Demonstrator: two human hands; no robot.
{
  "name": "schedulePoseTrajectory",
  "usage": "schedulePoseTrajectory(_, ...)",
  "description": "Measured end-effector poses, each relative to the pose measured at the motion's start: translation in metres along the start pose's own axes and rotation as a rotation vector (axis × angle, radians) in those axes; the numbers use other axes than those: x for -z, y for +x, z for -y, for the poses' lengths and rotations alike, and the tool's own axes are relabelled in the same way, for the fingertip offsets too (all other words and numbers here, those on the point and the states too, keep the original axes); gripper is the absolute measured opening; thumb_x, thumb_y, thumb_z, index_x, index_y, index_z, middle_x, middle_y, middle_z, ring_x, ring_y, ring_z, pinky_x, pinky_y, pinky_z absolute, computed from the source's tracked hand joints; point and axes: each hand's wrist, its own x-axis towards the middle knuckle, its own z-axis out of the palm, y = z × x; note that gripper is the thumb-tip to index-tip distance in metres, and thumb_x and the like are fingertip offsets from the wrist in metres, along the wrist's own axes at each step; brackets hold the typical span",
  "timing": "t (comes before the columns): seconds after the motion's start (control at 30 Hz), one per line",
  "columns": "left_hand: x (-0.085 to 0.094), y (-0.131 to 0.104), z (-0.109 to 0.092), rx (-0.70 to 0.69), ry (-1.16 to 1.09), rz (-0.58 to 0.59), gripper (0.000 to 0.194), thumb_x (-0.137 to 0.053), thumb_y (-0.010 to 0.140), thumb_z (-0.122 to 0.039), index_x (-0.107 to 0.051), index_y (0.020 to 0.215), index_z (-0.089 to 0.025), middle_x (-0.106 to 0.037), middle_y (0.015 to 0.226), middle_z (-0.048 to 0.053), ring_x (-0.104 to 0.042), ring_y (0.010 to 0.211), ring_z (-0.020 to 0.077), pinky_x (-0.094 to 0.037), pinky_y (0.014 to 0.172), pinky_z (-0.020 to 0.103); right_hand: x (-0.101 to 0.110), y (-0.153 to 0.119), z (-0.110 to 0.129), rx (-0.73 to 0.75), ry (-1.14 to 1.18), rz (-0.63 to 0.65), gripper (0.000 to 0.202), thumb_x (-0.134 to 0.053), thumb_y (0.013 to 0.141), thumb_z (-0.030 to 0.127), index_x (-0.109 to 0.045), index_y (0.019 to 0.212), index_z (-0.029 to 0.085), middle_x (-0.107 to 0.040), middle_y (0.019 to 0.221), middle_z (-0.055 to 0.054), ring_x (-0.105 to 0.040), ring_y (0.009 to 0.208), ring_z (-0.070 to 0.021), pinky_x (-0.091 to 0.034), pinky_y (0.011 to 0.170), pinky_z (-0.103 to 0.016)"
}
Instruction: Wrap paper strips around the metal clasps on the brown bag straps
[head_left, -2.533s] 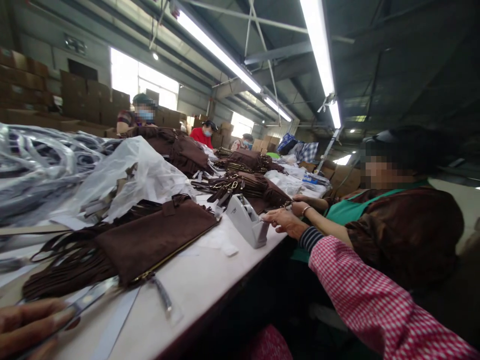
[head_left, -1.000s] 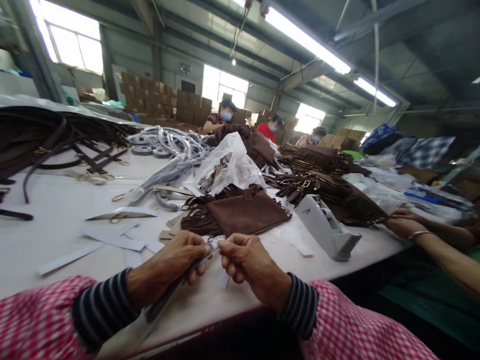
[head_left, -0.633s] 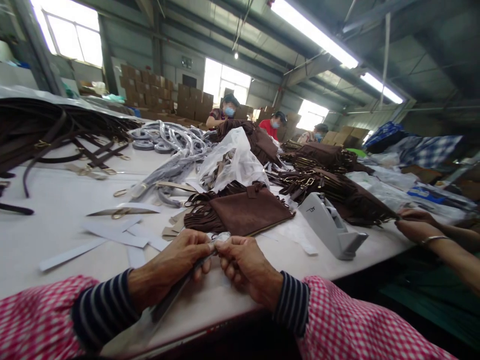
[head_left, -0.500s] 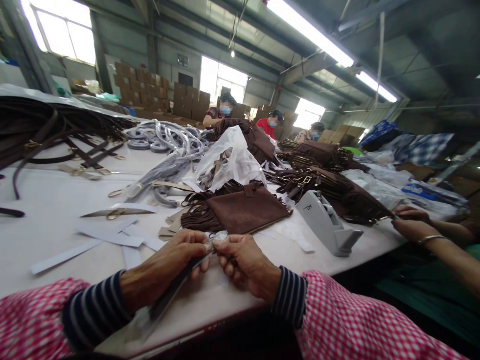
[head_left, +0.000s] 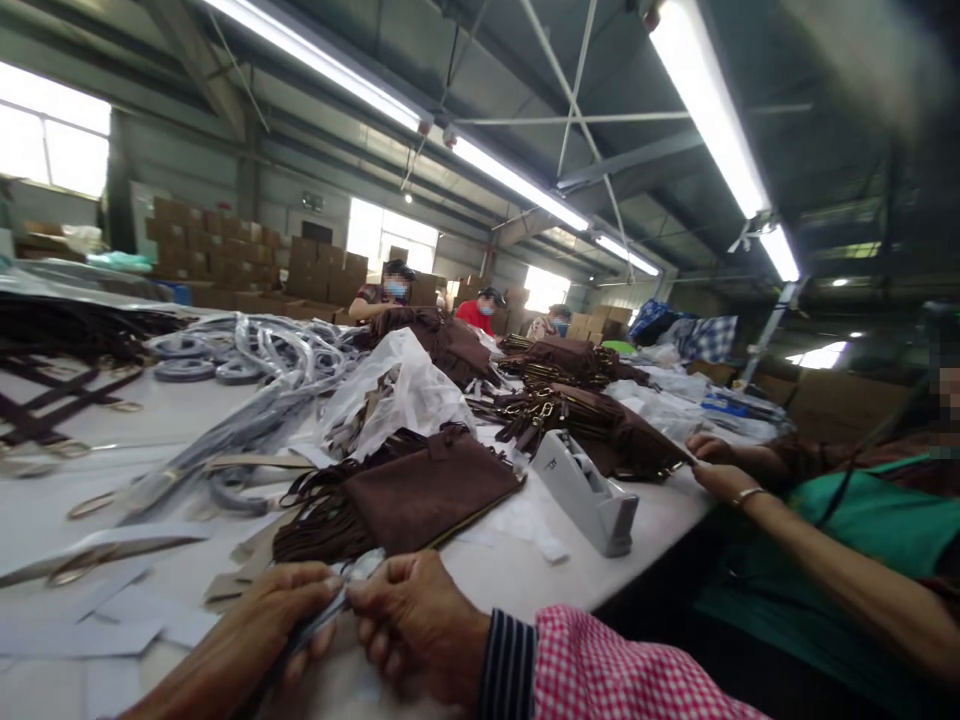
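Observation:
A dark strap (head_left: pixel 306 628) in clear plastic runs slantwise through my left hand (head_left: pixel 244 635), which is closed around it, thumb on top. My right hand (head_left: pixel 424 625) pinches the gathered plastic end (head_left: pixel 366 565) right beside the left fingertips. The strap's lower part is cut off by the bottom edge of the view. Just beyond both hands lies a flat brown bag (head_left: pixel 427 490) with fringe spread out on its left side. A grey tape dispenser (head_left: pixel 581 490) stands to the right of the bag.
Left lie white paper strips (head_left: pixel 97 638), plastic-wrapped grey straps (head_left: pixel 240 440) and dark straps (head_left: pixel 56 405). Farther back are a white plastic bag (head_left: pixel 409 385) and piled brown bags (head_left: pixel 592 420). At right, a co-worker's hands (head_left: pixel 720 465) hold something at the pile; other people sit behind.
The view has swung up and to the right, so the table things appear farther left and lower. Both hands keep their grip on the wrapped strap.

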Motion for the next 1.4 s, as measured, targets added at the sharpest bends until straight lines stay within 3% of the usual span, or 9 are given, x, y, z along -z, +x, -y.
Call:
schedulePoseTrajectory(0.23,-0.011,-0.027,-0.030,0.080,-0.043,-0.053,0.030,-0.070,0.056,-0.041,-0.055,0.059,-0.016,-0.052,0.048,-0.003,-0.038,0.040,0.0046,-0.026,0.040,0.015,0.005,-0.008,0.006,-0.038,-0.017,0.113,0.009,-0.069,0.077,0.014,-0.062,0.072,0.011,-0.068,0.066,-0.003,-0.061,0.044,-0.0086,-0.042,0.032,-0.013)
schedulePoseTrajectory(0.43,-0.010,-0.024,-0.023,0.138,-0.153,-0.070,0.027,-0.070,0.054,-0.034,-0.052,0.067,-0.018,-0.048,0.050,-0.006,-0.034,0.041,0.0040,-0.021,0.038,0.015,-0.003,-0.004,0.005,-0.049,-0.026,0.046,0.008,-0.063,0.079,0.008,-0.062,0.072,0.011,-0.071,0.067,-0.005,-0.061,0.044,-0.0081,-0.039,0.031,-0.013)
schedulePoseTrajectory(0.77,-0.017,-0.022,-0.022,0.160,-0.216,-0.099,0.029,-0.064,0.063,-0.027,-0.050,0.088,-0.021,-0.046,0.048,-0.009,-0.033,0.036,0.0049,-0.020,0.036,0.015,-0.014,0.005,-0.007,0.097,0.033,-0.082,0.014,-0.071,0.072,0.017,-0.058,0.072,0.013,-0.075,0.071,-0.009,-0.060,0.042,-0.0093,-0.037,0.032,-0.014)
schedulePoseTrajectory(0.9,-0.018,-0.028,-0.033,0.155,-0.203,-0.109,0.025,-0.059,0.069,-0.026,-0.048,0.090,-0.021,-0.044,0.045,-0.009,-0.028,0.035,0.0043,-0.016,0.036,0.015,-0.011,0.007,-0.006,0.157,-0.137,-0.019,0.015,-0.064,0.084,0.028,-0.060,0.081,0.014,-0.072,0.071,-0.006,-0.060,0.042,-0.0113,-0.034,0.034,-0.017)
schedulePoseTrajectory(1.0,-0.017,-0.035,-0.040,0.141,-0.169,-0.137,0.030,-0.056,0.075,-0.022,-0.050,0.104,-0.021,-0.046,0.047,-0.009,-0.029,0.035,0.0049,-0.018,0.037,0.014,-0.004,0.005,-0.004,0.425,-0.622,-0.123,0.021,-0.058,0.093,0.034,-0.060,0.081,0.017,-0.068,0.066,-0.002,-0.062,0.049,-0.0128,-0.039,0.045,-0.021)
schedulePoseTrajectory(1.1,-0.017,-0.038,-0.041,0.171,-0.148,-0.154,0.037,-0.054,0.077,-0.020,-0.048,0.114,-0.021,-0.050,0.048,-0.008,-0.031,0.036,0.0064,-0.021,0.037,0.014,0.003,0.004,-0.001,0.865,-1.216,-0.391,0.016,-0.064,0.092,0.030,-0.060,0.082,0.017,-0.067,0.073,-0.004,-0.064,0.068,-0.0176,-0.040,0.060,-0.027)
schedulePoseTrajectory(1.17,-0.018,-0.037,-0.042,0.176,-0.142,-0.173,0.037,-0.054,0.075,-0.018,-0.048,0.112,-0.020,-0.051,0.048,-0.007,-0.033,0.036,0.0072,-0.021,0.037,0.014,0.005,0.006,0.001,1.135,-1.445,-0.483,0.012,-0.063,0.092,0.028,-0.060,0.088,0.017,-0.067,0.082,-0.007,-0.062,0.078,-0.0209,-0.039,0.064,-0.030)
schedulePoseTrajectory(1.27,-0.019,-0.033,-0.043,0.095,-0.106,-0.162,0.027,-0.057,0.071,-0.020,-0.051,0.098,-0.019,-0.048,0.048,-0.007,-0.033,0.037,0.0073,-0.021,0.036,0.015,0.005,0.014,0.004,1.434,-1.547,-0.403,0.008,-0.052,0.099,0.022,-0.058,0.098,0.018,-0.066,0.089,-0.006,-0.057,0.084,-0.0209,-0.037,0.066,-0.031)
schedulePoseTrajectory(1.4,-0.018,-0.031,-0.048,0.021,-0.038,-0.125,0.023,-0.063,0.068,-0.027,-0.051,0.086,-0.020,-0.051,0.050,-0.006,-0.037,0.039,0.0080,-0.023,0.036,0.016,0.003,0.026,0.007,1.435,-1.500,-0.302,0.014,-0.042,0.103,0.019,-0.056,0.102,0.018,-0.063,0.085,-0.004,-0.054,0.079,-0.0184,-0.037,0.066,-0.030)
